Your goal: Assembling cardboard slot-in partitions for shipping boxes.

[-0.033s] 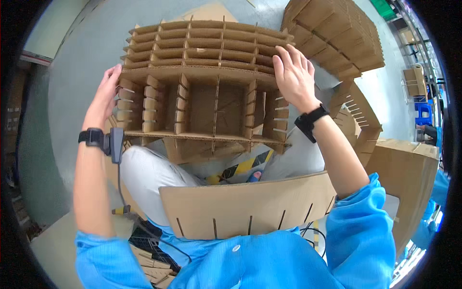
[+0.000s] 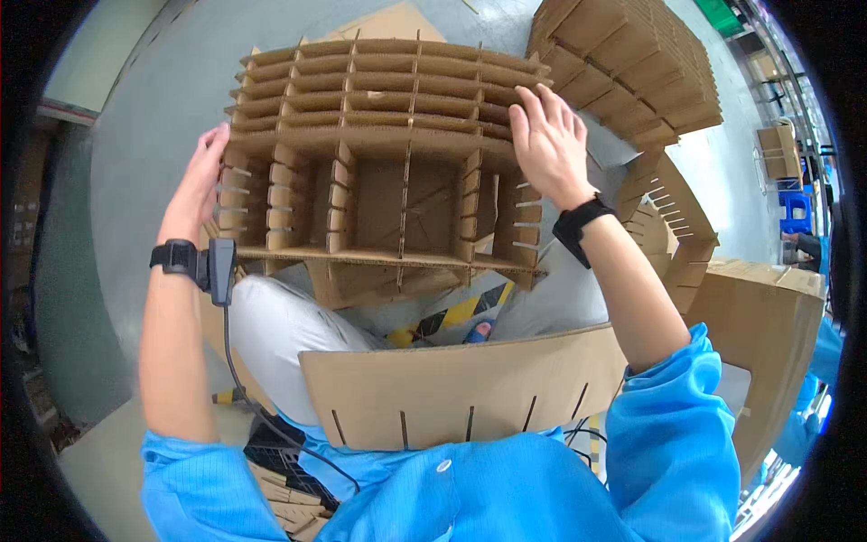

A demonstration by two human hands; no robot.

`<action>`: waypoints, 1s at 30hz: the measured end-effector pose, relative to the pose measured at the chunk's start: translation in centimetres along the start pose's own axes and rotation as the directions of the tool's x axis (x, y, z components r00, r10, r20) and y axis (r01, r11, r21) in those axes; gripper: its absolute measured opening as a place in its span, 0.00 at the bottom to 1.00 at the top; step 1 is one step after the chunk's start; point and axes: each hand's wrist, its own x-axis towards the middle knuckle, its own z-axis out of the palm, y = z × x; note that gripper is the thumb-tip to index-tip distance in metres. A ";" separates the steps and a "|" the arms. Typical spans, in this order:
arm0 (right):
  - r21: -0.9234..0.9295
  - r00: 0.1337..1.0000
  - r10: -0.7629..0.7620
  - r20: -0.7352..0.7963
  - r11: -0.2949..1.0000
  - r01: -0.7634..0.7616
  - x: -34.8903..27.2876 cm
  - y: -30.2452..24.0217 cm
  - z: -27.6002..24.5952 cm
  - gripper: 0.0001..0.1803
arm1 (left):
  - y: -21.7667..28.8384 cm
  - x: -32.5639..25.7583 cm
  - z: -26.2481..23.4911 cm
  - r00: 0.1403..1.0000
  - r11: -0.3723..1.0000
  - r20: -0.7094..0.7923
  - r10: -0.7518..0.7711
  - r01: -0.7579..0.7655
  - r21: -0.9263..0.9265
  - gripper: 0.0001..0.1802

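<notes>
A cardboard divider grid (image 2: 406,137) stands in front of my knees. Its far part has closely spaced long strips crossed by shorter ones; the near part has wider cells and slotted cross strips. My left hand (image 2: 204,172) is closed along the grid's left end, fingertips at the upper edge, thumb hidden. On the right end lies my right hand (image 2: 549,149), fingers stretched out and slightly spread over the strip ends. A long slotted cardboard strip (image 2: 470,384) rests across my lap, its slots toward me, touched by neither hand.
At the far right stands a stack of assembled cardboard dividers (image 2: 632,68). Loose slotted pieces (image 2: 673,203) lean below it, beside a large cardboard box (image 2: 759,325). More cardboard strips (image 2: 293,501) lie at lower left. A cable (image 2: 237,370) hangs from my left wrist device.
</notes>
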 end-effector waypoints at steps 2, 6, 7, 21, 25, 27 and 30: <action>-0.060 1.000 0.018 -0.023 0.998 -0.019 -0.3 0.2 1.3 0.24 | 0.2 0.4 1.1 0.998 0.999 -0.030 -0.053 0.053 -0.008 0.46; -0.036 0.996 0.055 0.064 0.998 -0.053 -0.8 -0.6 2.4 0.26 | -1.4 1.2 0.1 0.972 0.981 -0.208 -0.107 0.138 0.138 0.47; -0.051 0.991 0.079 0.112 0.996 -0.073 -1.0 -0.5 2.8 0.26 | -1.8 2.1 -0.2 0.969 0.977 -0.207 -0.136 0.166 0.133 0.46; 0.049 0.970 -0.120 0.210 0.993 0.112 -6.5 -5.9 -0.5 0.41 | -3.0 -3.0 7.1 0.885 0.354 -0.107 0.453 -0.069 0.933 0.39; -0.014 0.987 -0.112 0.111 0.993 0.115 -6.2 -6.4 -1.4 0.41 | -0.9 -3.9 6.5 0.911 0.412 -0.037 0.410 -0.149 0.899 0.40; 0.040 0.972 -0.115 0.207 0.993 0.109 -6.0 -6.1 -1.3 0.41 | -0.9 -3.1 6.1 0.957 0.394 -0.054 0.285 -0.066 0.917 0.41; 0.385 0.934 -0.025 0.357 0.915 -0.123 -6.8 -3.8 -5.0 0.36 | 0.7 -4.5 6.7 0.977 0.730 0.063 0.203 -0.194 0.655 0.39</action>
